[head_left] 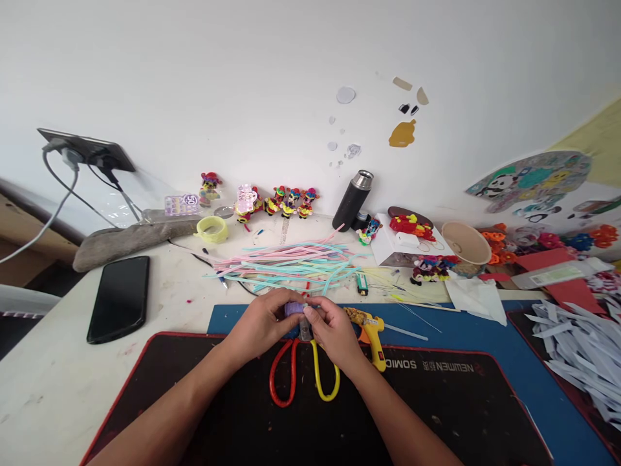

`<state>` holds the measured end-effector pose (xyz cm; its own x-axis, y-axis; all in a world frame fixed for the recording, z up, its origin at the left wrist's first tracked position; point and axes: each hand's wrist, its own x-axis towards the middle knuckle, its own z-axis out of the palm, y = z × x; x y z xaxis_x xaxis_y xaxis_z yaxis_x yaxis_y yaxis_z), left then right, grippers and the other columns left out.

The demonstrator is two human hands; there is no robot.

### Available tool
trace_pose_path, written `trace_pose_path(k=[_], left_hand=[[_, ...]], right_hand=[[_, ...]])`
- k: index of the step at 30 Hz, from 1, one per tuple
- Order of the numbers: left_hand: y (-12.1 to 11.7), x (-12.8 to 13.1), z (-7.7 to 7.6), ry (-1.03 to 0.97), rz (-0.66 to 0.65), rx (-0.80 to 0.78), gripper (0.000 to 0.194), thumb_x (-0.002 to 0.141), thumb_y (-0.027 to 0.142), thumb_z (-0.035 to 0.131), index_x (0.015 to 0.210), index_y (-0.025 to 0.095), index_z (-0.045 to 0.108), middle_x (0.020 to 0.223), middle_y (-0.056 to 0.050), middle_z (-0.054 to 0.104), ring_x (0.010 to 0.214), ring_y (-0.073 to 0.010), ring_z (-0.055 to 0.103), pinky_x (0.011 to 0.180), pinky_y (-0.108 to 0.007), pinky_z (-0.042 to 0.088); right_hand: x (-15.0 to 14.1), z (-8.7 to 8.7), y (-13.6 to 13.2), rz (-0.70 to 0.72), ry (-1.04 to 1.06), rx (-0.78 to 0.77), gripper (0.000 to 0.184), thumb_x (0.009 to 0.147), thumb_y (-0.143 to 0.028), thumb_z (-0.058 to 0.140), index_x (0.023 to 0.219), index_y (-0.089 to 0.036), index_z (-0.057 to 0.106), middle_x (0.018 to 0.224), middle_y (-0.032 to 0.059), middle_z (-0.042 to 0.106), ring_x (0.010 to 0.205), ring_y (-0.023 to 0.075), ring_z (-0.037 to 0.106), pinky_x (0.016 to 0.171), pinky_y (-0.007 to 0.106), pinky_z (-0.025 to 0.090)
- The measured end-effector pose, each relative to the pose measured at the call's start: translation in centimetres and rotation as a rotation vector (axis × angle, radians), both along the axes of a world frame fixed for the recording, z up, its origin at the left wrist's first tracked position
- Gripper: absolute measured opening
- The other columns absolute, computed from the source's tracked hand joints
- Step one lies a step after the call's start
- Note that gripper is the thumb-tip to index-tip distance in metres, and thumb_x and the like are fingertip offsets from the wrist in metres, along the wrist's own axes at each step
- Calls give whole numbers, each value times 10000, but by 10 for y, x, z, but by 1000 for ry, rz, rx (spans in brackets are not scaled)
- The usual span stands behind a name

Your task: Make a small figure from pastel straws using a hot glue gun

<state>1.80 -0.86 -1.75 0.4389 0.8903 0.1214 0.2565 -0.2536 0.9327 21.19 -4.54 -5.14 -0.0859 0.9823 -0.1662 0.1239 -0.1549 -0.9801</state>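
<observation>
My left hand (262, 322) is closed round a small purple ribbed piece (294, 309), which looks like a coil of chenille stem. At the right end of that piece, the thumb and fingers of my right hand (336, 331) pinch together, and a tiny pale bit shows at their tips. My fingers hide part of the purple piece. Just beneath both hands lies a pair of scissors with one red handle (283, 383) and one yellow handle (326, 382), its blades partly covered. A yellow glue gun (374, 333) rests right of my right hand.
Pink and mint chenille stems (291, 262) lie in a heap behind my hands. A phone (119, 299) is at left, a black thermos (353, 202) by the wall. Small fuzzy dolls (291, 202) line the back. White paper strips (577, 356) pile up on the right.
</observation>
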Motion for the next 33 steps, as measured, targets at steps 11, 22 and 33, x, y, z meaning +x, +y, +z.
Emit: trace_pose_path(k=[11, 22, 33], left_hand=[[1, -1, 0, -89, 47, -177, 235, 918, 413, 698, 1037, 212, 730, 834, -16, 720, 678, -159, 633, 649, -241, 499], [3, -2, -6, -125, 73, -155, 250, 919, 425, 688, 1022, 198, 713, 759, 8, 678, 630, -143, 592, 593, -233, 463], [3, -3, -12, -157, 83, -202, 306, 903, 472, 700, 1020, 189, 692, 751, -2, 668, 624, -148, 593, 603, -253, 490]], right_hand=[[-10, 9, 6, -6, 80, -30, 546, 910, -666, 630, 1173, -190, 684, 553, -72, 414, 449, 105, 338, 436, 245, 283], [-5, 17, -1, -29, 91, -18, 531, 939, -609, 630, 1219, -163, 700, 539, -78, 403, 451, 97, 335, 433, 230, 267], [77, 44, -41, -352, -290, 26, 526, 862, -691, 655, 927, -174, 727, 648, 18, 597, 550, 162, 493, 499, 266, 389]])
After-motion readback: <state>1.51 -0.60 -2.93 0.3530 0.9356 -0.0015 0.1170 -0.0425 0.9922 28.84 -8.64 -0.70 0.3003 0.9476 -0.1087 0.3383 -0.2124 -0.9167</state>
